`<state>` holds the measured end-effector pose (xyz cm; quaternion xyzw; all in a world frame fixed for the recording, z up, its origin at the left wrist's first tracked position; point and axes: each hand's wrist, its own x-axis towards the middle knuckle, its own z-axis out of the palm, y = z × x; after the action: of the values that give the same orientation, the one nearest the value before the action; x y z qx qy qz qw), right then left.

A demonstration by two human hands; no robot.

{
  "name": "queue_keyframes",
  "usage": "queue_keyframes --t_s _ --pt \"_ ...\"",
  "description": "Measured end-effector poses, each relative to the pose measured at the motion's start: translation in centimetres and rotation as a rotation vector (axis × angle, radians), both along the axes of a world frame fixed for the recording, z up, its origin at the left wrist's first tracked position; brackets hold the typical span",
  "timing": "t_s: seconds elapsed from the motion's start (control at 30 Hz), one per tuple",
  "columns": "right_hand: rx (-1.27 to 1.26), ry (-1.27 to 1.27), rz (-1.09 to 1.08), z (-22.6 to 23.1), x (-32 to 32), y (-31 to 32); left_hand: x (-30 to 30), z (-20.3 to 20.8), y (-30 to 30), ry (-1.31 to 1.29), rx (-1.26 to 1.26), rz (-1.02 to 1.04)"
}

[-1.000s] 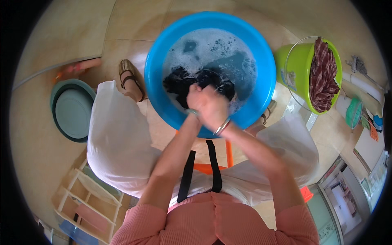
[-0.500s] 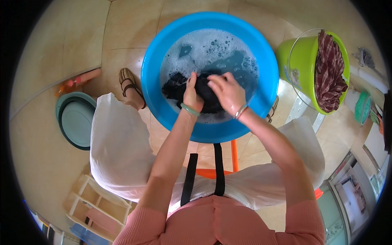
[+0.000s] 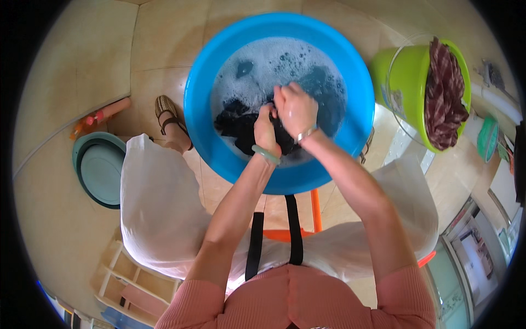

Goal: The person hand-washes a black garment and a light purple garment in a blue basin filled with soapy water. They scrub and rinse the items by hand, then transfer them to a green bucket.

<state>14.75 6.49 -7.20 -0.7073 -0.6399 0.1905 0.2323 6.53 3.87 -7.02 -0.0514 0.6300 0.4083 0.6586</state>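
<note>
Gripping a bunched, wet black cloth [image 3: 235,129] over a round blue plastic tub [image 3: 198,104], a seated person works with both bare hands close together. The left hand [image 3: 265,133] is clamped round the fabric, a pale green bangle [image 3: 267,155] at its wrist. At its 1 o'clock, the right hand [image 3: 297,111], wearing a silver-coloured bracelet [image 3: 307,134], is curled in a fist over the same cloth, its fingertips hidden from view. The cloth lies between the tub's centre and its 8 o'clock side, partly sunk in cloudy, sudsy water [image 3: 274,60].

Just beside the tub at 3 o'clock, a lime-green plastic bucket [image 3: 411,88] tilts, a crumpled maroon patterned cloth [image 3: 445,98] spilling over its mouth. A round grey-green basin [image 3: 102,174] sits at 8 o'clock, past a woven brown sandal [image 3: 164,104] near the tub's 9 o'clock. Loose white trousers [image 3: 159,203] flank two black straps [image 3: 255,247] at 6 o'clock, below the tub.
</note>
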Motion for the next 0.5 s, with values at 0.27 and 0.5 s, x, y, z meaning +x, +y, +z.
queue_keyframes --t_s 0.27,0.5 --pt "-0.370 -0.180 0.223 -2.1 0.7 1.8 0.5 1.2 1.2 -0.003 -0.182 0.137" --pt "-0.068 0.110 -0.242 -10.5 8.1 3.4 -3.2 -4.6 6.9 0.180 0.300 -0.238"
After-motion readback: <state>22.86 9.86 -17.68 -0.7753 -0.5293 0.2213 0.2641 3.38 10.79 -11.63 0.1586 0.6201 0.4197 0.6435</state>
